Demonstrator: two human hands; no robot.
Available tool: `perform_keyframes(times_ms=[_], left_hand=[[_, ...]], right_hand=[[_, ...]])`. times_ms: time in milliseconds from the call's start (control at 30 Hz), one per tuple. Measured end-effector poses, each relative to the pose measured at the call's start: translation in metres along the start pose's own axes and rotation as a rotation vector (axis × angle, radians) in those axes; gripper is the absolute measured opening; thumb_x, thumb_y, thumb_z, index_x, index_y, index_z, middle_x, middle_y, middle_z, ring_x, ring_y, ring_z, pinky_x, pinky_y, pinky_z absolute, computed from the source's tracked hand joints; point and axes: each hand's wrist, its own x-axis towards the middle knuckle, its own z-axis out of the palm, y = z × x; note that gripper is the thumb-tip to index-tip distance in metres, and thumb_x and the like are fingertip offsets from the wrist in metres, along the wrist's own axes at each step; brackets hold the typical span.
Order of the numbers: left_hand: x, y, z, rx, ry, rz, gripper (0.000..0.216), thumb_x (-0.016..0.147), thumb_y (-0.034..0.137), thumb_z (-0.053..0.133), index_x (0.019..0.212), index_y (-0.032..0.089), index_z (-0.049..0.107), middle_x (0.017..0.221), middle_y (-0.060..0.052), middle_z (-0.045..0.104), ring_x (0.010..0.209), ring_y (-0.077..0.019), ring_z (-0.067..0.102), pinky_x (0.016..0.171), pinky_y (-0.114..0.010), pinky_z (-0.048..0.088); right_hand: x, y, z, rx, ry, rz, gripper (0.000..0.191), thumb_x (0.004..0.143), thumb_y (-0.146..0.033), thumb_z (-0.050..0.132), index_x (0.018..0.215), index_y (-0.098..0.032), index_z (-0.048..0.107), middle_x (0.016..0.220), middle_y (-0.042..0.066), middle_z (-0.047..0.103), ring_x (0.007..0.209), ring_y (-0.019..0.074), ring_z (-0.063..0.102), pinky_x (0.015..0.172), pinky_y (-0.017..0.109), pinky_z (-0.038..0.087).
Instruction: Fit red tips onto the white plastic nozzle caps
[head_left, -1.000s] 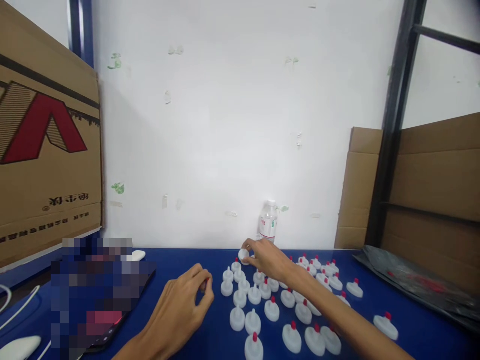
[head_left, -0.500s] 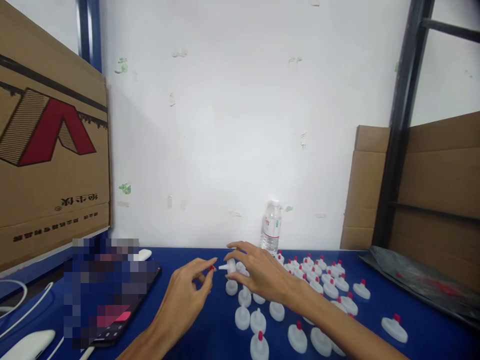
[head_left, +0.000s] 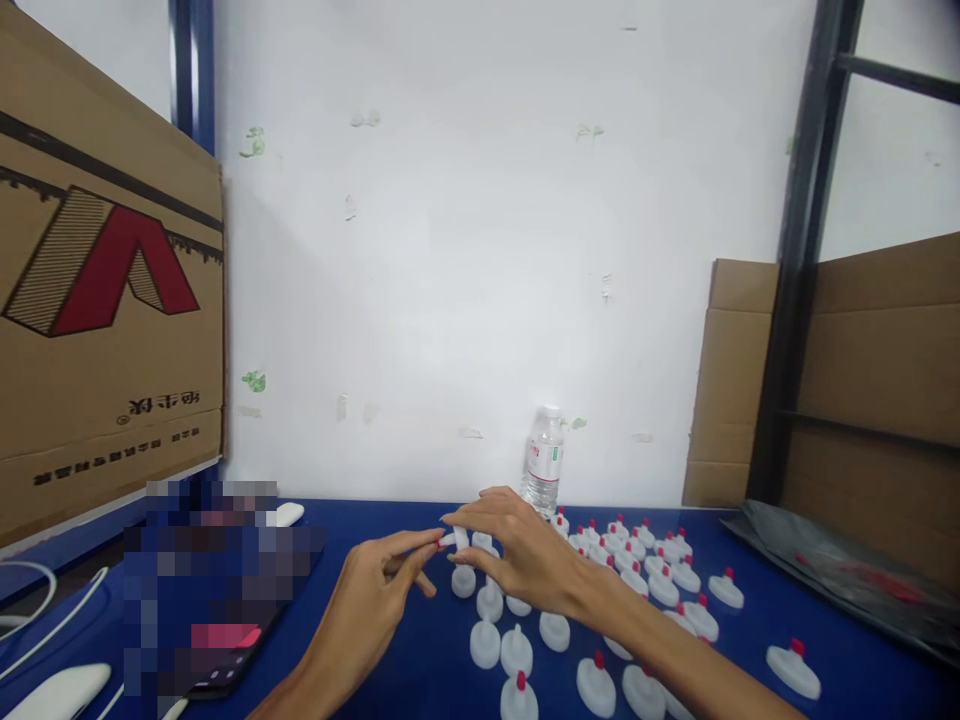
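Note:
Between the thumb and fingers of my right hand, a translucent white nozzle lid is held sideways, its spout pointing left. My left hand pinches a small red tip cap at the end of that spout; the fingertips partly cover it, so how far it sits on the spout cannot be made out. Below the hands stand several uncapped white nozzle lids on the blue table. Nearby, another lid wears a red tip cap. My right forearm hides part of the group.
Many red-tipped lids spread over the table's right side. A water bottle stands against the wall. At left are a phone, white cables and a large cardboard box. A grey plastic bag lies at right.
My left hand has moved right, bringing the red tip cap from just short of the spout to its end. My right hand still holds the lid; the view has shifted slightly.

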Motion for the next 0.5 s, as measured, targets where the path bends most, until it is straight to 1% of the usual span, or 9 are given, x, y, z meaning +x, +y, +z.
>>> perform_keyframes(times_ms=[67, 100, 167, 233, 300, 400, 500], left_hand=[[0.001, 0.000, -0.001, 0.018, -0.014, -0.015, 0.054, 0.096, 0.060, 0.050, 0.123, 0.017, 0.070, 0.074, -0.001, 0.075, 0.065, -0.0180, 0.065, 0.059, -0.027, 0.041], [0.001, 0.000, -0.001, 0.024, -0.029, -0.002, 0.052, 0.097, 0.059, 0.048, 0.120, 0.018, 0.070, 0.076, -0.001, 0.075, 0.066, -0.0174, 0.065, 0.060, -0.026, 0.041], [0.001, 0.002, -0.001, 0.026, -0.070, 0.062, 0.047, 0.100, 0.056, 0.044, 0.104, 0.019, 0.071, 0.083, -0.001, 0.073, 0.067, -0.0153, 0.065, 0.064, -0.026, 0.043], [-0.001, 0.005, 0.000, 0.015, -0.091, 0.116, 0.045, 0.102, 0.054, 0.040, 0.089, 0.019, 0.066, 0.084, 0.000, 0.069, 0.064, -0.0130, 0.064, 0.065, -0.025, 0.043], [-0.002, 0.007, 0.002, -0.010, -0.084, 0.129, 0.045, 0.102, 0.054, 0.038, 0.082, 0.020, 0.060, 0.079, 0.002, 0.064, 0.060, -0.0117, 0.062, 0.064, -0.025, 0.043], [-0.005, 0.008, 0.004, -0.084, -0.093, 0.109, 0.046, 0.101, 0.056, 0.039, 0.080, 0.020, 0.057, 0.070, 0.005, 0.056, 0.055, -0.0114, 0.059, 0.061, -0.025, 0.042], [-0.006, 0.007, 0.006, -0.118, -0.080, 0.080, 0.047, 0.100, 0.060, 0.040, 0.079, 0.020, 0.055, 0.061, 0.007, 0.045, 0.050, -0.0099, 0.048, 0.054, -0.024, 0.035]], right_hand=[[-0.001, 0.001, 0.001, 0.007, -0.001, -0.012, 0.037, 0.097, -0.034, 0.068, 0.133, -0.026, 0.064, 0.115, 0.006, 0.076, 0.108, 0.0224, 0.068, 0.103, 0.040, 0.044], [-0.001, 0.001, 0.002, 0.004, 0.008, -0.017, 0.037, 0.097, -0.032, 0.068, 0.133, -0.026, 0.064, 0.115, 0.006, 0.076, 0.108, 0.0227, 0.067, 0.103, 0.040, 0.044], [-0.002, 0.000, 0.005, -0.002, 0.033, -0.028, 0.037, 0.096, -0.027, 0.068, 0.133, -0.026, 0.063, 0.116, 0.006, 0.075, 0.108, 0.0225, 0.067, 0.106, 0.042, 0.043], [-0.002, -0.001, 0.007, -0.014, 0.057, -0.053, 0.036, 0.096, -0.022, 0.068, 0.131, -0.025, 0.063, 0.114, 0.006, 0.075, 0.106, 0.0218, 0.068, 0.109, 0.044, 0.040], [-0.001, -0.005, 0.007, -0.048, 0.062, -0.099, 0.035, 0.096, -0.019, 0.065, 0.130, -0.023, 0.062, 0.109, 0.006, 0.076, 0.102, 0.0210, 0.068, 0.110, 0.046, 0.040], [0.000, -0.011, 0.003, -0.097, 0.063, -0.149, 0.034, 0.098, -0.013, 0.059, 0.131, -0.021, 0.060, 0.104, 0.005, 0.075, 0.097, 0.0180, 0.068, 0.112, 0.044, 0.040], [0.002, -0.018, -0.002, -0.135, 0.058, -0.167, 0.032, 0.100, -0.010, 0.052, 0.130, -0.020, 0.059, 0.102, 0.004, 0.075, 0.096, 0.0160, 0.067, 0.114, 0.043, 0.038]])
